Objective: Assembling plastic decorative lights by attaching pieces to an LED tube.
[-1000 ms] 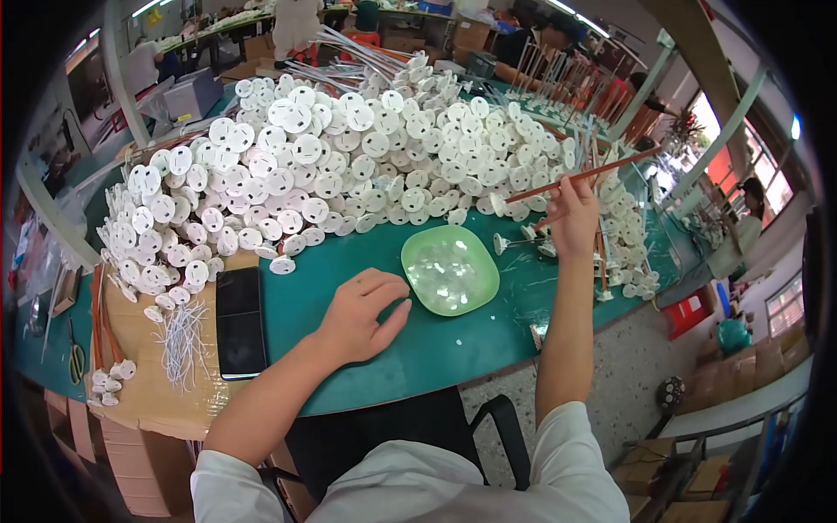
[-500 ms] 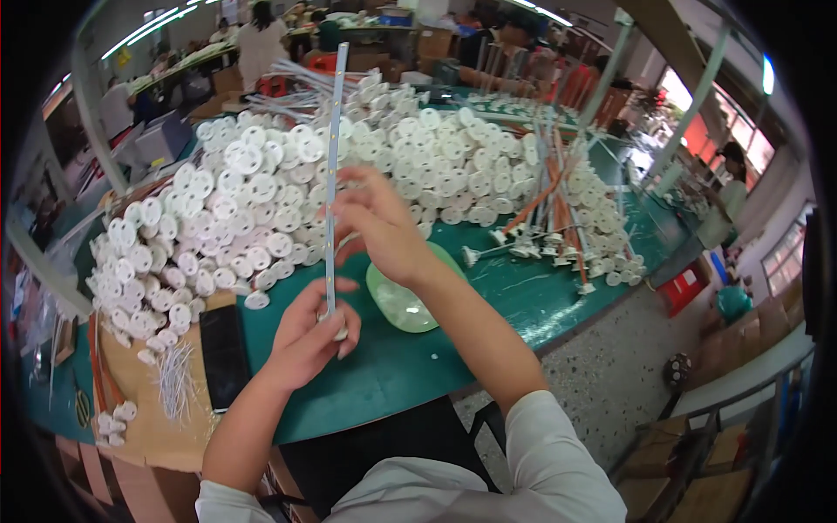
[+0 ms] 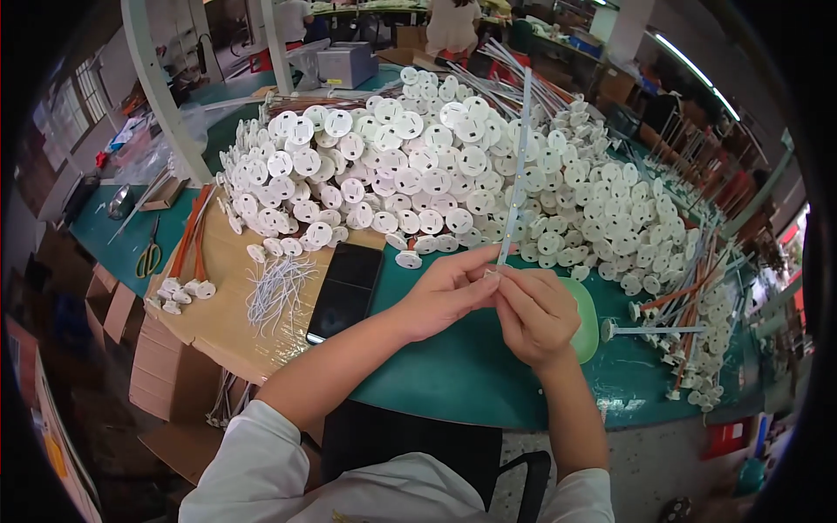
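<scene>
A long, narrow LED strip [image 3: 518, 174] with small yellowish dots stands nearly upright before me, leaning slightly right at its top. My left hand [image 3: 452, 295] pinches around its lower end. Close against it, my right hand [image 3: 538, 312] is closed with thumb and fingertips at that same end. The fingers cover most of the strip's base, where a small whitish part peeks out. Behind the hands rises a large heap of white round discs [image 3: 418, 179]. A green bowl [image 3: 586, 322] is partly hidden behind my right hand.
Left of my hands, a black phone [image 3: 347, 292] and thin white wires [image 3: 277, 295] lie by brown cardboard [image 3: 235, 261]. Scissors [image 3: 149, 259] rest farther left. At right, a strip with a disc end [image 3: 654, 329] lies near a pile of strips [image 3: 697, 322]. Other people are behind.
My right hand has come down from partway up the strip to its lower end, beside my left hand. The view has swung left, so the scene sits farther right.
</scene>
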A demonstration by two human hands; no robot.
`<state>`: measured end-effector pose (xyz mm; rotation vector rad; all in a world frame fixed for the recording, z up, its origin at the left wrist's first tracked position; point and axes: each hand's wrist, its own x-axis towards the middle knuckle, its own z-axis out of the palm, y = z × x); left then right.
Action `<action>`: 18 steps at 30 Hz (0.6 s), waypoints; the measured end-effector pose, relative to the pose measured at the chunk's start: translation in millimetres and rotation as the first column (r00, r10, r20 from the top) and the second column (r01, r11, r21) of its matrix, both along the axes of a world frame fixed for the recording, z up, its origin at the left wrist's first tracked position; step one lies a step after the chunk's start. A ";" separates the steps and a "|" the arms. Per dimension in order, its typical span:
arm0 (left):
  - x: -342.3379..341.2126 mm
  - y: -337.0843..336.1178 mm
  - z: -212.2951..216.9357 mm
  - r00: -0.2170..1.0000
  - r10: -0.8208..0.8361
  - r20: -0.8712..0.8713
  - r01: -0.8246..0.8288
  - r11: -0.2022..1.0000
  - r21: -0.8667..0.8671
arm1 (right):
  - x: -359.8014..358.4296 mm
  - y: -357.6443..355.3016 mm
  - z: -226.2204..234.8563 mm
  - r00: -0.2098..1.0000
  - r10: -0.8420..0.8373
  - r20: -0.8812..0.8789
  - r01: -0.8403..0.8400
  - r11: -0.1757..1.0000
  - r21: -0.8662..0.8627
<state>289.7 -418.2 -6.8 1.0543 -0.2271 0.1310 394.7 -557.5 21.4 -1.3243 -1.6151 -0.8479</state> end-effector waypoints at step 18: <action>6.1 -9.9 -13.6 0.994 -0.068 0.091 0.093 0.947 -0.309 | 0.2 -13.1 1.0 0.972 0.061 -0.227 -0.074 0.996 -0.053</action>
